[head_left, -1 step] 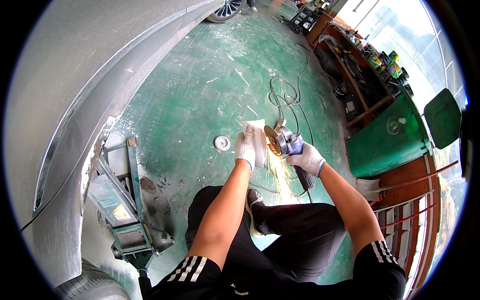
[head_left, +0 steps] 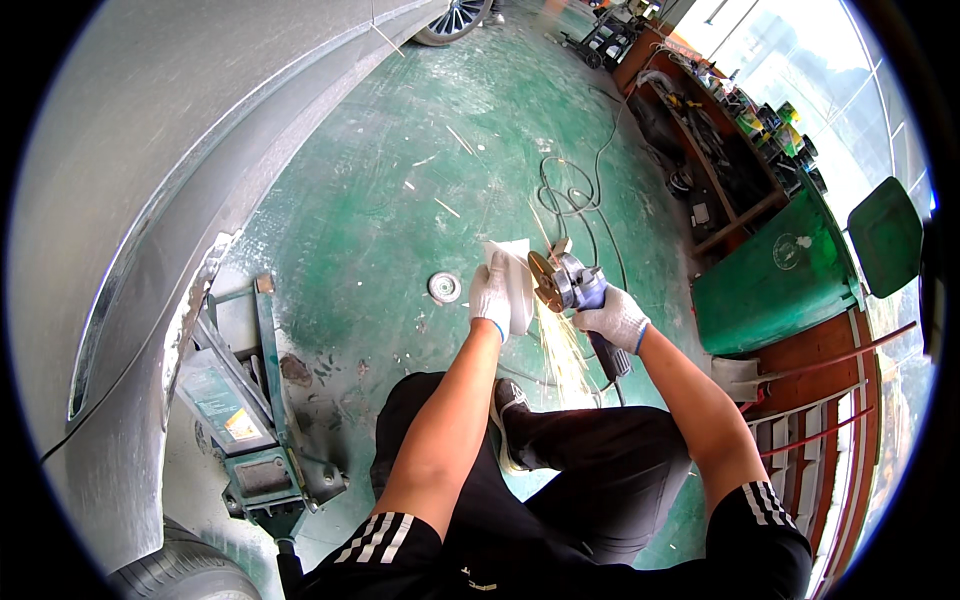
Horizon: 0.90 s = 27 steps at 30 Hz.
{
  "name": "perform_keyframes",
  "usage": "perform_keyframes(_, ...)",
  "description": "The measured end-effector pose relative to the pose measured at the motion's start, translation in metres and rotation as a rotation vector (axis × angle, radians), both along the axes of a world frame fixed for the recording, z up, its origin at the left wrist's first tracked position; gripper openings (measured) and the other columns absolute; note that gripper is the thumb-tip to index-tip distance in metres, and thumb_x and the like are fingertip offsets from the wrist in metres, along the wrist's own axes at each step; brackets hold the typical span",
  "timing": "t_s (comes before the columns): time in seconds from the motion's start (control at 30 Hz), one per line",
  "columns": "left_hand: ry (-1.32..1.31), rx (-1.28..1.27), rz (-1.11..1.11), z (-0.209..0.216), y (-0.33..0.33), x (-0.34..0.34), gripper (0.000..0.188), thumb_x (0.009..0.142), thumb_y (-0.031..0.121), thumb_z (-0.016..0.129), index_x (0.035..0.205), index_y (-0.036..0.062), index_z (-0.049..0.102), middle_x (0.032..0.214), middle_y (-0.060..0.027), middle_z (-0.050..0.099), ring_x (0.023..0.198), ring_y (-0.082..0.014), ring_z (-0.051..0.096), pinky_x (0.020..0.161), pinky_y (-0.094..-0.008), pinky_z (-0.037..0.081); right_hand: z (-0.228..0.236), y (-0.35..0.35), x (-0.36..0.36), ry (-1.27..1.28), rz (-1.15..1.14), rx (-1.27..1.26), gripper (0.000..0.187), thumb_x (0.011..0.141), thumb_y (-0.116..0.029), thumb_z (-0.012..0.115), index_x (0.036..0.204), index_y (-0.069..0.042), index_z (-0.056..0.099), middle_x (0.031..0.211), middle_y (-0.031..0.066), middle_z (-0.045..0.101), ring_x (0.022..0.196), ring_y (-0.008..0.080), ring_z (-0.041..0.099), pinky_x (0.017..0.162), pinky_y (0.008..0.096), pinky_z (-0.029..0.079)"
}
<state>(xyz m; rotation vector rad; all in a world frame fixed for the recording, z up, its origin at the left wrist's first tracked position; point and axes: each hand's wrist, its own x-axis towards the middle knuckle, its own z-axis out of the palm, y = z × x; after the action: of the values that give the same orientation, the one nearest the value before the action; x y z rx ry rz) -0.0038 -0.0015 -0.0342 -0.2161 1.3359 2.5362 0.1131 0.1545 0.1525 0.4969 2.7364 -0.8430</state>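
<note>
Pale metal panel [head_left: 520,308], gripped by the left hand [head_left: 490,298], could kick loose if the angle grinder [head_left: 590,292], clasped in the right hand's fingers [head_left: 615,318], snags its right edge.

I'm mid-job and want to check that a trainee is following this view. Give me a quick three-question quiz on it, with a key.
1. What kind of tool is in the right hand?
2. True or false: the left hand is holding a long pale piece.
3. Where is the main stream of sparks heading?
A) Toward the green bin
B) Toward the person's legs
C) Toward the car

Key:
1. An angle grinder.
2. True.
3. B.
</note>
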Motion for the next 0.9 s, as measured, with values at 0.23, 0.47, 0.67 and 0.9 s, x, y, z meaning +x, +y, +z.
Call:
perform_keyframes(0.23,-0.018,-0.026,-0.016,0.011,-0.006,0.005,0.069,0.104,0.066,0.054,0.111,-0.0025,0.061,0.098,-0.0159,0.070,0.085,-0.0223,0.067,0.079,-0.0378,0.055,0.004,-0.004,0.004,-0.001,0.004,0.005,0.053,0.072,-0.036,0.084,0.107,0.002,0.071,0.094,0.0112,0.075,0.086,0.0225,0.071,0.085,0.0362,0.056)
perform_keyframes(0.47,-0.041,-0.019,-0.021,0.015,-0.008,0.007,0.070,0.103,0.067,0.054,0.112,-0.0022,0.062,0.100,-0.0152,0.071,0.087,-0.0229,0.069,0.079,-0.0377,0.055,0.002,-0.002,0.004,-0.018,0.005,0.033,0.052,0.072,-0.035,0.084,0.106,0.002,0.071,0.093,0.0111,0.075,0.086,0.0218,0.071,0.085,0.0363,0.057)
perform_keyframes(0.67,-0.034,-0.070,-0.027,0.022,-0.012,0.010,0.069,0.103,0.066,0.056,0.111,-0.0020,0.063,0.100,-0.0147,0.071,0.086,-0.0215,0.069,0.079,-0.0374,0.055,0.005,-0.005,0.005,-0.016,0.013,0.023,0.052,0.072,-0.035,0.084,0.108,0.001,0.071,0.093,0.0116,0.075,0.086,0.0221,0.071,0.085,0.0366,0.057)
perform_keyframes(0.9,-0.056,-0.048,-0.022,0.031,-0.013,0.016,0.069,0.103,0.066,0.057,0.110,-0.0030,0.063,0.097,-0.0148,0.071,0.084,-0.0216,0.068,0.077,-0.0377,0.055,0.005,-0.007,0.006,0.002,-0.011,0.001,0.052,0.072,-0.035,0.085,0.107,0.001,0.071,0.093,0.0108,0.075,0.085,0.0213,0.071,0.085,0.0361,0.056)
